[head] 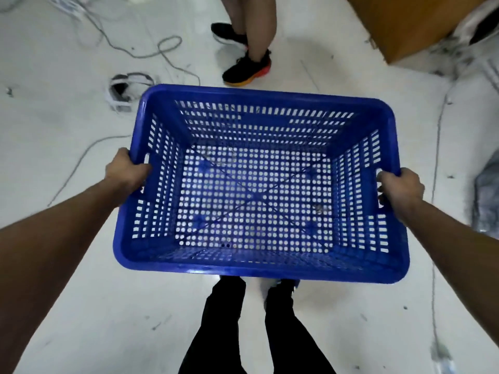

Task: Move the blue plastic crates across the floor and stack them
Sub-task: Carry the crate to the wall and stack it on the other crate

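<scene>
One blue plastic crate point(259, 263) with perforated walls and floor fills the middle of the head view, held level above the white floor in front of my legs. It is empty. My left hand point(127, 171) grips the handle slot on its left short side. Over on the right short side, my right hand point(399, 188) grips the rim at the handle. No other blue crate shows in the frame.
Another person's legs and black-and-orange shoes point(247, 68) stand just beyond the crate. Grey cables point(151, 51) snake over the floor at the back left by a floor socket point(121, 90). A brown cardboard box point(410, 25) sits at the back right.
</scene>
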A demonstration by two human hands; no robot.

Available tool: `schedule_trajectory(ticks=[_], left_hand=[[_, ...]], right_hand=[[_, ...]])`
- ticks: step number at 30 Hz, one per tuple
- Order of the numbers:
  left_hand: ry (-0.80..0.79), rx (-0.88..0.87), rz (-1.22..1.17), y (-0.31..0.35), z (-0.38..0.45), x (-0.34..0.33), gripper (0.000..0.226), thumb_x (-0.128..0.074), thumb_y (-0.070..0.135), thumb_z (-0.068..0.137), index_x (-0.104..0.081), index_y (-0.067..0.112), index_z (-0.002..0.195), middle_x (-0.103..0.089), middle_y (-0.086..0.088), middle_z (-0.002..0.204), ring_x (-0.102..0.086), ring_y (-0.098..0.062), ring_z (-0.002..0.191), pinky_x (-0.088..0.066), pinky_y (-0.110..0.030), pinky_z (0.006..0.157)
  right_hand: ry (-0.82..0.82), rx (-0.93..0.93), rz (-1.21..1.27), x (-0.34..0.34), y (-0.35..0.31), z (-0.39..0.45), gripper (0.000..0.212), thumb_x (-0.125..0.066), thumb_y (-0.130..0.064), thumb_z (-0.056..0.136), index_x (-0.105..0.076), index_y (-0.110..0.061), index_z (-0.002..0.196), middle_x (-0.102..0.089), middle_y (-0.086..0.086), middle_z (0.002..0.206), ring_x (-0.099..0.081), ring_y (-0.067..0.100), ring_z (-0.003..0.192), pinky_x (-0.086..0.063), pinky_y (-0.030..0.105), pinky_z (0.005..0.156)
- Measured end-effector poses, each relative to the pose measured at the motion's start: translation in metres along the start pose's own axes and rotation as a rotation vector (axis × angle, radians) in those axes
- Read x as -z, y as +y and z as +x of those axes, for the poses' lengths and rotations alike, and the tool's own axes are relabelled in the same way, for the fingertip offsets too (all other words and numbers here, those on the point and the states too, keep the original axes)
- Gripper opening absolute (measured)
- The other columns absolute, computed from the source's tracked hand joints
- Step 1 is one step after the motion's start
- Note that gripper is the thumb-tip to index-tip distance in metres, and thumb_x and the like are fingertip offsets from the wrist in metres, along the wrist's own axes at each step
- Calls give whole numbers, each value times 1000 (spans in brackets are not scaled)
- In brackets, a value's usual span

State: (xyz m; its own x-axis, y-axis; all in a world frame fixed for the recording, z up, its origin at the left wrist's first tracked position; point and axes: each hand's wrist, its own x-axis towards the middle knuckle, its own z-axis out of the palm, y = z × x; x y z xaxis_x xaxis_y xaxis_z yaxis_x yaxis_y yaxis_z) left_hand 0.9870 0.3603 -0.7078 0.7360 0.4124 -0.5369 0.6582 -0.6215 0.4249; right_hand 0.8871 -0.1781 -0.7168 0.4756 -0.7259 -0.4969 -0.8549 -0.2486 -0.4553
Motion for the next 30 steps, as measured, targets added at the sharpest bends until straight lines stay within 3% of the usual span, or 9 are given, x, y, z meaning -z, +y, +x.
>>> schedule_trajectory(ticks=[3, 8, 12, 16, 18, 22, 24, 27, 30], left_hand=[[4, 2, -26, 7, -18, 67, 43, -60, 25, 71, -51, 15, 111, -67, -17, 105, -69, -37, 86, -58, -49, 81], [93, 12, -79, -4, -48, 141, 39, -60, 22, 71, -52, 14, 109, -67, -15, 101, -68, -37, 86, -57, -45, 79], [210, 16, -121, -24, -75, 175, 32, -61, 19, 79, -55, 12, 110, -66, -16, 101, -65, -37, 87, -51, -39, 73], [296, 54, -137, -57, -114, 202, 25, -63, 25, 86, -54, 14, 107, -66, -15, 103, -64, -37, 92, -51, -41, 82], [367, 112, -188, -83, -147, 212, 27, -64, 26, 87, -55, 13, 109, -67, -15, 105, -65, -38, 93, -52, -44, 87], [472, 248, -307, -150, -227, 221, 39, -66, 21, 90, -53, 7, 124, -65, -18, 108, -67, -41, 94, -52, -48, 91], [521, 317, -386, -185, -272, 222, 36, -66, 18, 89, -54, 7, 121, -66, -20, 106, -68, -39, 89, -53, -48, 88], [639, 437, -432, -245, -352, 222, 24, -65, 12, 88, -58, 6, 110, -67, -19, 97, -65, -33, 74, -49, -39, 76], [757, 533, -485, -313, -433, 221, 24, -65, 14, 86, -61, 11, 110, -70, -19, 95, -68, -33, 77, -53, -41, 81]], right_hand=[[-14, 75, -20, 17, -60, -33, 49, -61, -44, 76, -69, -14, 115, -76, 14, 103, -73, 40, 89, -60, 47, 89], [-44, 229, -73, 31, -136, -79, 36, -63, -37, 93, -65, -9, 116, -72, 14, 92, -68, 32, 73, -48, 35, 70], [-74, 358, -180, 34, -170, -102, 45, -63, -40, 94, -64, -5, 122, -74, 19, 105, -68, 39, 91, -52, 41, 80], [-141, 503, -298, 37, -200, -121, 37, -62, -39, 92, -68, -5, 107, -74, 15, 89, -69, 37, 82, -56, 42, 83], [-190, 613, -326, 40, -224, -152, 23, -62, -32, 96, -62, -11, 86, -68, 8, 71, -64, 26, 68, -50, 36, 74], [-284, 841, -442, 20, -258, -197, 32, -62, -22, 94, -58, -13, 63, -59, 1, 56, -58, 20, 59, -41, 32, 60], [-304, 933, -504, 2, -269, -228, 31, -63, -24, 90, -65, -10, 63, -63, 0, 54, -64, 29, 68, -41, 33, 67], [-401, 1088, -576, -37, -280, -290, 31, -62, -28, 86, -71, -8, 66, -67, 0, 47, -67, 24, 61, -47, 34, 65], [-546, 1252, -666, -71, -274, -375, 32, -58, -30, 85, -73, -5, 71, -69, 5, 49, -71, 26, 60, -54, 33, 67]])
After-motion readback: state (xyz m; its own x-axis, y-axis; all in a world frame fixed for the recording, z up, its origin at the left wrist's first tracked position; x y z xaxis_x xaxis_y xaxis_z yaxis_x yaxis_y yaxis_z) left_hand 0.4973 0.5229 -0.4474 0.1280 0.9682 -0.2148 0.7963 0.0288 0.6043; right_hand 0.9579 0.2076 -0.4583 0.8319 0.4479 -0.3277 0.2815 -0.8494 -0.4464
